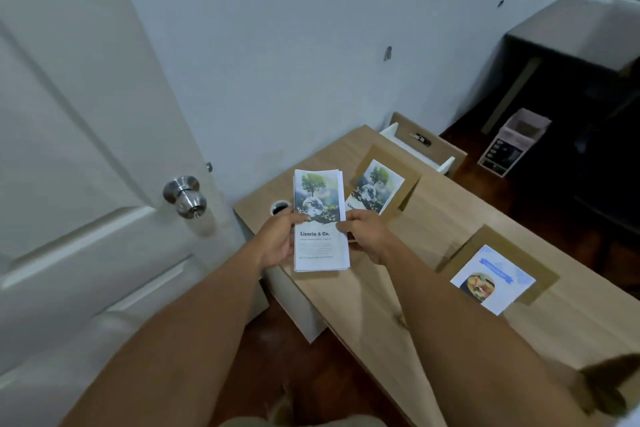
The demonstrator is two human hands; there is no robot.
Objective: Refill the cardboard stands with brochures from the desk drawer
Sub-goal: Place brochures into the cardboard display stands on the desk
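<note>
I hold a small stack of brochures (pixel 320 218) with a tree-and-globe picture and the words "Liceria & Co." above the desk's near left corner. My left hand (pixel 277 241) grips its left edge and my right hand (pixel 369 236) pinches its right edge. Just behind my right hand stands a cardboard stand (pixel 410 172) with a matching brochure (pixel 375 185) in it. A second cardboard stand (pixel 543 276) at the right holds a blue-and-white food brochure (pixel 491 279). The desk drawer (pixel 420 146) is pulled open at the far end; its inside is mostly hidden.
The light wooden desk (pixel 443 225) has a round cable hole (pixel 280 207) near its left corner. A white door with a metal knob (pixel 185 198) fills the left. A dark cabinet (pixel 571 55) and an open carton (pixel 514 142) stand on the floor at the right.
</note>
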